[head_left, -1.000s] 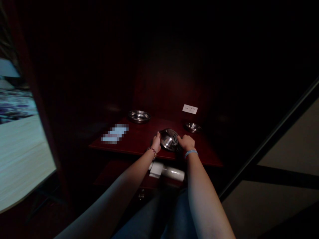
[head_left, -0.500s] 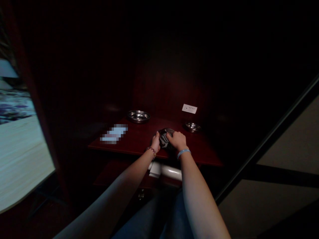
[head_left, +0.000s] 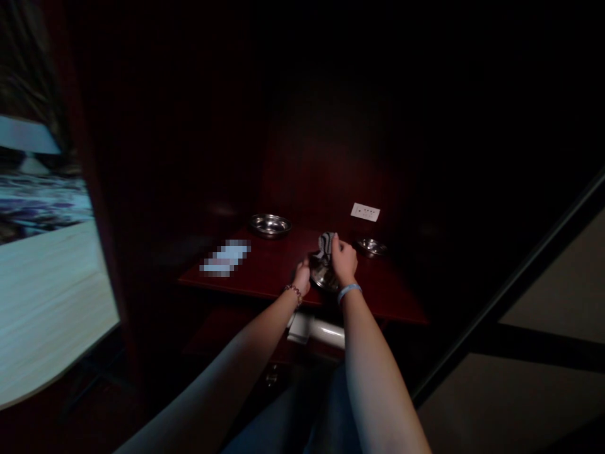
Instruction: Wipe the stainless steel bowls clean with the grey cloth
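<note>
Between my hands is a shiny metal bowl [head_left: 324,277], over the front part of the dark red shelf [head_left: 265,277]. My left hand [head_left: 302,277] grips the bowl's left rim, its fingers partly hidden. My right hand [head_left: 345,257] is closed on a black-and-white striped cloth [head_left: 326,244], bunched up at the bowl's upper right. A larger metal bowl [head_left: 270,226] rests at the back left of the shelf. Behind my right hand sits a small metal bowl [head_left: 371,246].
A blurred-out pale sheet [head_left: 225,258] lies on the shelf's left. A white power socket [head_left: 365,212] is on the back wall. Below, a white roll [head_left: 328,333] and folded white paper [head_left: 299,328] lie on a lower shelf. A pale wooden table [head_left: 51,309] stands at left.
My right hand has lifted slightly with the cloth, which now bunches up above the bowl's rim. More of the bowl's shiny surface shows. The view has shifted a little to the left.
</note>
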Motion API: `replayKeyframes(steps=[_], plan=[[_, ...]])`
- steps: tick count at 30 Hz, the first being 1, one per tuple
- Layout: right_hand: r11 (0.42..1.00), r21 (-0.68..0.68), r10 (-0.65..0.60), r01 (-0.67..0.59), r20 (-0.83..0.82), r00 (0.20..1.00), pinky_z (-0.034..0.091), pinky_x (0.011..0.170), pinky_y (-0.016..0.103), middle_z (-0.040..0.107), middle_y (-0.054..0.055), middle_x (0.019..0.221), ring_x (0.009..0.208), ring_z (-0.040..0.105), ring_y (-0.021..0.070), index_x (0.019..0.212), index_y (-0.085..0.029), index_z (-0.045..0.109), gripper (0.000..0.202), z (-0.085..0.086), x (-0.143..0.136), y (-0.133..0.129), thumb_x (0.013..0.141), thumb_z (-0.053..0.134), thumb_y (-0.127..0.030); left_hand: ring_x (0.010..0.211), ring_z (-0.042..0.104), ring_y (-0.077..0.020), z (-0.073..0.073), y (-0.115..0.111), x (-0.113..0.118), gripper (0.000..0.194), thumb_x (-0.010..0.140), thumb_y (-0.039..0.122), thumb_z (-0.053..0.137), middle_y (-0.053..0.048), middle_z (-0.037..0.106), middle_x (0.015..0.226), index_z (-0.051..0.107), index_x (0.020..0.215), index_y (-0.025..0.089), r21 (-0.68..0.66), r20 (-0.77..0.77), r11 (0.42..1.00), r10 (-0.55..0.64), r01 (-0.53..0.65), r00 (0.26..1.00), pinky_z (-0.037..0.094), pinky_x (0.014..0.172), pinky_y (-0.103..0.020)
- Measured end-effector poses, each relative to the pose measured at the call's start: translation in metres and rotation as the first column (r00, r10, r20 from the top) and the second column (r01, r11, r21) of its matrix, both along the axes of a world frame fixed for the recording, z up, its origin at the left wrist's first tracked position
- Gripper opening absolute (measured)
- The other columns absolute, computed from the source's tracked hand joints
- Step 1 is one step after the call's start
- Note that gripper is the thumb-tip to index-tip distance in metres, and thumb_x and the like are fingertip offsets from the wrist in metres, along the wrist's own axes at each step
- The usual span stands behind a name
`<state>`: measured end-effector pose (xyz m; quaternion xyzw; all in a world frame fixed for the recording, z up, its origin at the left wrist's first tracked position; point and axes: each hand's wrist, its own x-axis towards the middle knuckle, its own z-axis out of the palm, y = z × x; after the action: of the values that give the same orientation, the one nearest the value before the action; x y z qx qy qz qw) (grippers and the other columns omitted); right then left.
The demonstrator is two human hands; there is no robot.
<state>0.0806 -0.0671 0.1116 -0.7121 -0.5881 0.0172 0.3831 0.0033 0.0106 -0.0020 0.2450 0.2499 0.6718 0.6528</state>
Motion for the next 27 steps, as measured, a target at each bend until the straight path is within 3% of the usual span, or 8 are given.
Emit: replayKeyframes(steps=[4,8,12,17,20,27], plan=[[0.980,0.035,-0.195,0.195,0.000,0.981,0.046,0.089,0.034,0.073,0.014,0.111,0.104,0.066,0.0287,0.119,-0.021,0.068,0.070,-0.005,0.018,-0.003,0.100,0.015,-0.063,0.092,0.072,-0.0217,-0.003,0.002,-0.002,0.027,0.093,0.039,0.062,-0.010,0.075,0.085,0.066,0.080,0.016,-0.060,-0.042,0.998,0.021,-0.024,0.999,0.052,0.091,-0.034],[0.962,0.187,-0.214,0.199,0.066,0.975,0.041,0.094,0.033,0.069,0.013,0.119,0.109,0.062,0.0269,0.124,-0.019,0.060,0.063,-0.002,0.024,-0.004,0.103,0.014,-0.056,0.092,0.071,-0.0226,-0.003,0.002,-0.002,0.028,0.094,0.040,0.061,-0.011,0.076,0.084,0.067,0.079,0.017,-0.049,-0.070,0.998,0.022,-0.025,0.997,0.052,0.090,-0.034],[0.975,0.213,-0.121,0.059,0.292,0.949,0.034,0.101,0.036,0.064,0.015,0.126,0.118,0.054,0.0268,0.126,-0.017,0.057,0.051,-0.005,0.019,-0.003,0.105,0.024,-0.050,0.091,0.071,-0.0216,-0.002,-0.001,-0.001,0.027,0.093,0.039,0.062,-0.010,0.075,0.082,0.068,0.081,0.016,-0.008,-0.057,1.000,0.007,-0.008,0.998,0.052,0.091,-0.033],[0.987,-0.005,0.136,-0.163,0.571,0.810,0.034,0.101,0.038,0.062,0.013,0.130,0.120,0.050,0.0276,0.124,-0.022,0.062,0.038,-0.018,0.007,0.001,0.104,0.037,-0.042,0.082,0.071,-0.0188,0.001,-0.003,-0.001,0.027,0.093,0.039,0.062,-0.008,0.074,0.079,0.068,0.082,0.015,-0.010,-0.015,1.000,-0.005,0.004,1.000,0.053,0.086,-0.031],[0.978,-0.051,0.192,-0.203,0.613,0.766,0.035,0.101,0.038,0.059,0.012,0.134,0.121,0.048,0.0280,0.123,-0.022,0.064,0.036,-0.020,0.002,0.004,0.103,0.041,-0.040,0.078,0.071,-0.0178,0.001,-0.003,-0.001,0.028,0.094,0.039,0.061,-0.007,0.073,0.076,0.067,0.083,0.015,-0.023,-0.005,1.000,0.004,-0.004,1.000,0.053,0.082,-0.030],[0.958,-0.041,0.262,-0.283,0.524,0.811,0.038,0.097,0.037,0.063,0.009,0.126,0.117,0.051,0.0265,0.119,-0.026,0.068,0.031,-0.025,0.013,0.010,0.100,0.051,-0.043,0.080,0.071,-0.0187,0.001,-0.002,-0.002,0.028,0.093,0.039,0.061,-0.008,0.074,0.080,0.067,0.082,0.015,-0.043,0.026,0.999,0.007,-0.006,1.000,0.051,0.082,-0.029]])
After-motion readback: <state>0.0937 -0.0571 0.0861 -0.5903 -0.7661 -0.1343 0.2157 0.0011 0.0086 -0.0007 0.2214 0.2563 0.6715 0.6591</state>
